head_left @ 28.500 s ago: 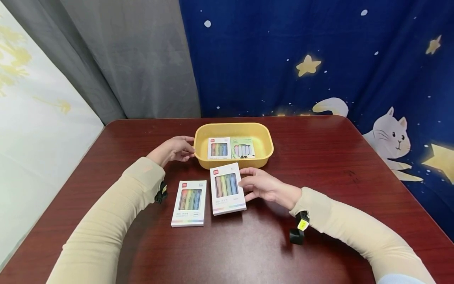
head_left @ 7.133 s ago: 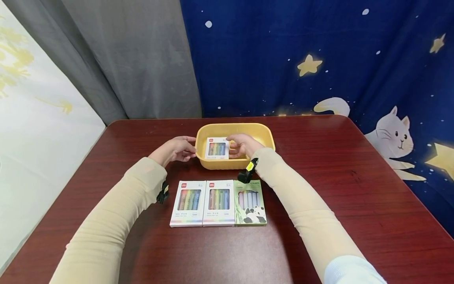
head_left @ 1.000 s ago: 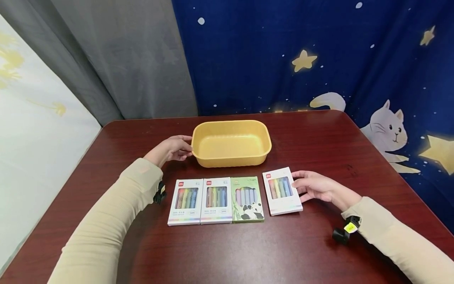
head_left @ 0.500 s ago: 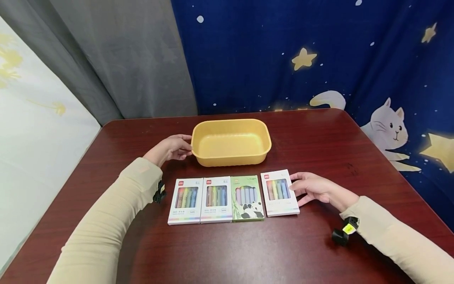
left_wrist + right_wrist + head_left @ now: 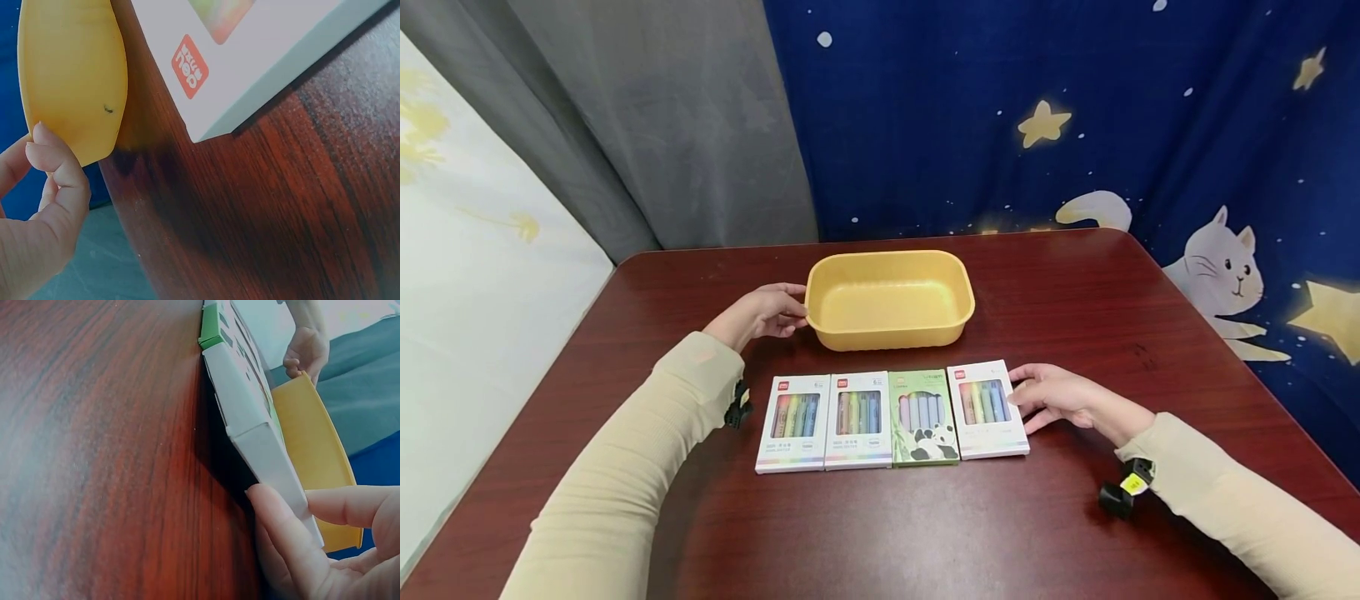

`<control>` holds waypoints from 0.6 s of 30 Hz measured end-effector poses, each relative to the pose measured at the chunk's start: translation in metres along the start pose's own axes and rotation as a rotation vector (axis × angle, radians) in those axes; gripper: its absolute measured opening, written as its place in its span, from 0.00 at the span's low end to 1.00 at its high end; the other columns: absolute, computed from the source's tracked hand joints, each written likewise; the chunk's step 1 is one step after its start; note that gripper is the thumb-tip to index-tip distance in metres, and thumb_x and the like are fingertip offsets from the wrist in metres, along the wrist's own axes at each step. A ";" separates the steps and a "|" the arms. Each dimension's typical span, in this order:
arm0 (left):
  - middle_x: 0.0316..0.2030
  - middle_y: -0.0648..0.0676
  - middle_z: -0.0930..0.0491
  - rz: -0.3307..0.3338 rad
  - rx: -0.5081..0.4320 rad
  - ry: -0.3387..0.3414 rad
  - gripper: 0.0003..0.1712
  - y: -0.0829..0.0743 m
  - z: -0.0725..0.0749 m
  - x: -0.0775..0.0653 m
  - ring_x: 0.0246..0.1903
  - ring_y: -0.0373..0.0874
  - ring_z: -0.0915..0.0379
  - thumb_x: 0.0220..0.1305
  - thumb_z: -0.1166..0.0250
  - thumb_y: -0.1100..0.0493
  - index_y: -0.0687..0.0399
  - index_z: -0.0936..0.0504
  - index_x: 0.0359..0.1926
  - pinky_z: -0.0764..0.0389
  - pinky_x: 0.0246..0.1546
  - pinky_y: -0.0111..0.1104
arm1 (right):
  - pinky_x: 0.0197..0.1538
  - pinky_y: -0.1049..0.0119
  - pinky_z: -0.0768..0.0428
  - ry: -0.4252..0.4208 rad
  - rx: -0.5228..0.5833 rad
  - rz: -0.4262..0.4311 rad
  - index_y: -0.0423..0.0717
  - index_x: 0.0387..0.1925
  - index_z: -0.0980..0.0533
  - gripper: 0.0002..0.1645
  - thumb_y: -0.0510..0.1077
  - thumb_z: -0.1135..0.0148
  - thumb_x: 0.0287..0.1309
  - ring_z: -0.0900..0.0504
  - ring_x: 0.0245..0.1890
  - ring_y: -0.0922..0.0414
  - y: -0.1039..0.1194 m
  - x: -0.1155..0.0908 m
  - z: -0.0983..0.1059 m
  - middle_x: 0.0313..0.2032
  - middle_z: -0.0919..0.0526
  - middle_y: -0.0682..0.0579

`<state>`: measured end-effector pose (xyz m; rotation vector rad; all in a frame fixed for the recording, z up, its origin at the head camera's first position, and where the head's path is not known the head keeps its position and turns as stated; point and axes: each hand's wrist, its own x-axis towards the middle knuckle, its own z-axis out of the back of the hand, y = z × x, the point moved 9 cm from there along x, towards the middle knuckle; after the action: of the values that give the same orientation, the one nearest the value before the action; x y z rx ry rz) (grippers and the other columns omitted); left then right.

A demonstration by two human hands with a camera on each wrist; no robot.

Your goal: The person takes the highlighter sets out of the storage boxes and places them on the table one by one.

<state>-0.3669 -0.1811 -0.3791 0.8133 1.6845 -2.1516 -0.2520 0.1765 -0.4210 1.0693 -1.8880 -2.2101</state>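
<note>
My left hand (image 5: 765, 313) pinches the left end of a yellow plastic basket (image 5: 891, 337), thumb at the rim in the left wrist view. With thumb and fingers, my right hand (image 5: 1060, 398) holds the right edge of a white box of highlighters (image 5: 992, 433). That box is slightly turned, its left side right against a green panda box of highlighters (image 5: 917, 387). In the right wrist view the held white box (image 5: 265, 456) has a dark gap under its near end. Two more white boxes, a middle box (image 5: 859, 452) and a leftmost box (image 5: 792, 454), complete the row.
The dark red wooden table (image 5: 850, 533) carries everything. The basket stands behind the row of boxes, nothing inside it. A grey curtain (image 5: 677, 125) and a blue star-and-cat curtain (image 5: 925, 125) hang behind the table's far edge.
The boxes left the basket one by one into a row in front of it. Over the last second my right hand has moved the fourth box leftward against the green one; my left hand stays put.
</note>
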 end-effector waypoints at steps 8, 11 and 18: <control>0.26 0.50 0.25 -0.050 0.065 -0.047 0.32 0.000 0.002 -0.003 0.20 0.37 0.27 0.64 0.46 0.65 0.52 0.45 0.68 0.26 0.24 0.26 | 0.37 0.58 0.19 -0.006 -0.048 0.005 0.24 0.61 0.55 0.38 0.34 0.49 0.56 0.20 0.33 0.56 0.002 0.000 -0.004 0.38 0.25 0.45; 0.31 0.51 0.25 -0.082 0.135 -0.080 0.32 0.001 0.005 -0.005 0.21 0.36 0.25 0.64 0.45 0.62 0.53 0.45 0.68 0.24 0.27 0.27 | 0.36 0.58 0.19 -0.013 -0.070 0.000 0.24 0.61 0.54 0.38 0.34 0.48 0.55 0.20 0.32 0.56 0.003 0.000 -0.005 0.38 0.25 0.44; 0.51 0.61 0.29 -0.177 0.252 -0.118 0.35 0.002 0.012 -0.018 0.26 0.36 0.24 0.64 0.43 0.57 0.55 0.46 0.68 0.23 0.33 0.29 | 0.36 0.59 0.18 -0.043 -0.129 -0.012 0.23 0.61 0.53 0.37 0.33 0.48 0.55 0.21 0.31 0.56 0.005 0.001 -0.006 0.38 0.27 0.42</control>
<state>-0.3547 -0.1951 -0.3682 0.6027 1.4973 -2.5166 -0.2513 0.1693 -0.4173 1.0238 -1.7308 -2.3430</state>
